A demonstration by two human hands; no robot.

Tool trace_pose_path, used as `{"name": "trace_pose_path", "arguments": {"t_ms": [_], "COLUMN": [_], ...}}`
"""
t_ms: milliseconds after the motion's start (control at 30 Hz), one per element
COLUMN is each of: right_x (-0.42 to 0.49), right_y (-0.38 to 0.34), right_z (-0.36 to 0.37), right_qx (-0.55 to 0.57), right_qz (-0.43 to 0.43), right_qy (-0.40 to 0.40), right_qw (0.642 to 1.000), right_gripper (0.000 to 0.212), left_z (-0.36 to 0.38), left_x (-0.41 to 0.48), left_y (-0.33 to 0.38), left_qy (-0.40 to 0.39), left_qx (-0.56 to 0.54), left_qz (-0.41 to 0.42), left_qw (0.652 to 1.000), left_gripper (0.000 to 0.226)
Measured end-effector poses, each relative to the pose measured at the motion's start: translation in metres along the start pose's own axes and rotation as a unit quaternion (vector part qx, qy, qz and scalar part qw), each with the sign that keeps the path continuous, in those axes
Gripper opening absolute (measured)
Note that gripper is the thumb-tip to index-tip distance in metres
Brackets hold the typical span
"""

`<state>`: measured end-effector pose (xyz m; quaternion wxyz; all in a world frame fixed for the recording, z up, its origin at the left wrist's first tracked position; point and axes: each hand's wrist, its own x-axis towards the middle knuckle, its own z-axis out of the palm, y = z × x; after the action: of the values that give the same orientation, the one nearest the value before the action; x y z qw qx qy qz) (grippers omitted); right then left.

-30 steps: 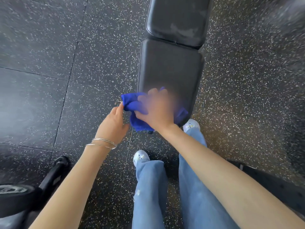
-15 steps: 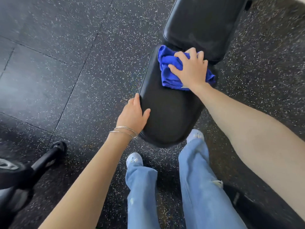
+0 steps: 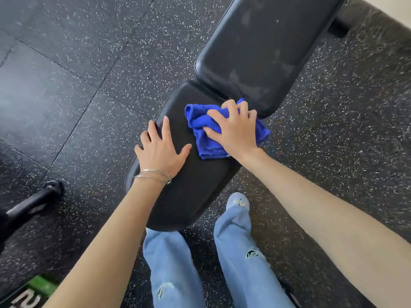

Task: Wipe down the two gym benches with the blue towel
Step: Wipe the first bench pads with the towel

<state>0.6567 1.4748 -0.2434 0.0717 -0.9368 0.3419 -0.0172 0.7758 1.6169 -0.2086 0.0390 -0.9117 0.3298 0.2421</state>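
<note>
Fingers of the right hand (image 3: pixel 235 132) are spread and bent, curled down over a bunched blue towel (image 3: pixel 198 123). The thumb lies stretched along the cloth's near folds and the other fingertips press into its far edge. The towel sits on the far end of the seat pad (image 3: pixel 191 196) of a black gym bench (image 3: pixel 251 70), right at the gap where the seat pad meets the longer back pad (image 3: pixel 266 30). One corner of cloth pokes out between the fingers toward the back pad's near rim.

The left hand (image 3: pixel 160 152) lies flat on the seat pad's left side, just beside the towel but not touching it (a strip of bare black vinyl shows between thumb and cloth). Its fingers are straight and fanned apart, holding nothing, and the outer ones reach the pad's left edge. Thin silver bangles (image 3: pixel 153 175) ring the left wrist.

Pale smears mark the back pad's surface. Under the bench runs black rubber flooring (image 3: pixel 89 63) flecked with white. Legs in light blue ripped jeans (image 3: pixel 173 263) stand at the seat pad's near end, with a pale shoe (image 3: pixel 239 202) showing by its right side. A black bar-shaped piece of equipment (image 3: pixel 33 203) sits at the left, too blurred to make out further.
</note>
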Motion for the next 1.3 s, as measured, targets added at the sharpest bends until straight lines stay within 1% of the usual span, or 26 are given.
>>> {"name": "trace_pose_path", "arguments": {"t_ms": [33,100,167,200,233,333,367,433,500,600,667,700,800,900,933,967,1000,1067,1100,1200,1300], "right_x": [0.019,0.045,0.058,0.061,0.063,0.059,0.055,0.051,0.057,0.091,0.123,0.140,0.196,0.232,0.232,0.227,0.220,0.197,0.181,0.117,0.072], "right_y": [0.002,0.005,0.012,0.019,0.030,0.076,0.091,0.107,0.104,0.079,0.059,0.049,0.017,0.008,0.011,0.016,0.023,0.041,0.053,0.095,0.120], "right_z": [0.002,0.003,0.002,0.001,0.001,0.004,0.005,0.007,0.011,0.013,0.011,0.012,0.019,0.026,0.026,0.025,0.025,0.025,0.025,0.030,0.029], "right_qx": [0.000,-0.010,-0.053,-0.061,-0.062,-0.070,-0.079,-0.110,-0.148,-0.157,-0.147,-0.146,-0.098,-0.092,-0.092,-0.092,-0.086,-0.047,-0.026,0.000,-0.015], "right_qz": [-0.014,-0.053,-0.098,-0.099,-0.082,0.035,0.041,-0.007,-0.067,-0.111,-0.134,-0.142,-0.151,-0.147,-0.154,-0.165,-0.173,-0.159,-0.151,-0.143,-0.130], "right_qy": [-0.019,-0.031,-0.002,0.012,0.010,-0.052,-0.049,0.000,0.045,0.073,0.058,0.037,-0.071,-0.118,-0.114,-0.088,-0.036,0.073,0.099,0.119,0.111], "right_qw": [1.000,0.998,0.994,0.993,0.995,0.996,0.995,0.994,0.986,0.979,0.978,0.978,0.981,0.978,0.977,0.978,0.980,0.983,0.983,0.983,0.985], "right_gripper": [0.035,0.037,0.031,0.029,0.028,0.030,0.029,0.027,0.025,0.021,0.021,0.023,0.034,0.042,0.042,0.039,0.035,0.026,0.024,0.024,0.024], "left_z": [0.001,0.002,0.002,0.001,0.000,-0.003,-0.004,-0.005,-0.006,-0.012,-0.016,-0.018,-0.022,-0.024,-0.024,-0.024,-0.024,-0.023,-0.023,-0.021,-0.020], "left_x": [0.000,0.001,0.002,0.003,0.006,0.018,0.024,0.035,0.047,0.066,0.076,0.081,0.093,0.104,0.106,0.108,0.110,0.114,0.115,0.115,0.117], "left_y": [0.002,0.005,0.006,0.007,0.007,0.013,0.017,0.024,0.033,0.041,0.046,0.049,0.057,0.060,0.060,0.060,0.060,0.059,0.059,0.058,0.061], "left_qy": [0.001,0.002,0.006,0.009,0.009,0.008,0.008,0.009,0.012,0.015,0.015,0.012,-0.001,-0.010,-0.013,-0.014,-0.016,-0.020,-0.024,-0.027,-0.029], "left_qx": [0.005,0.009,0.006,0.005,0.005,0.003,0.002,-0.001,-0.009,-0.022,-0.029,-0.031,-0.029,-0.028,-0.028,-0.029,-0.033,-0.036,-0.036,-0.034,-0.024], "left_qz": [-0.004,-0.011,-0.015,-0.015,-0.015,-0.009,-0.007,-0.003,0.002,0.019,0.031,0.037,0.047,0.057,0.061,0.063,0.066,0.071,0.072,0.071,0.066], "left_qw": [1.000,1.000,1.000,1.000,1.000,1.000,1.000,1.000,1.000,0.999,0.999,0.999,0.998,0.998,0.998,0.997,0.997,0.997,0.996,0.997,0.997], "left_gripper": [0.088,0.088,0.089,0.089,0.089,0.089,0.089,0.090,0.091,0.090,0.091,0.091,0.092,0.092,0.091,0.091,0.091,0.090,0.090,0.087,0.086]}}
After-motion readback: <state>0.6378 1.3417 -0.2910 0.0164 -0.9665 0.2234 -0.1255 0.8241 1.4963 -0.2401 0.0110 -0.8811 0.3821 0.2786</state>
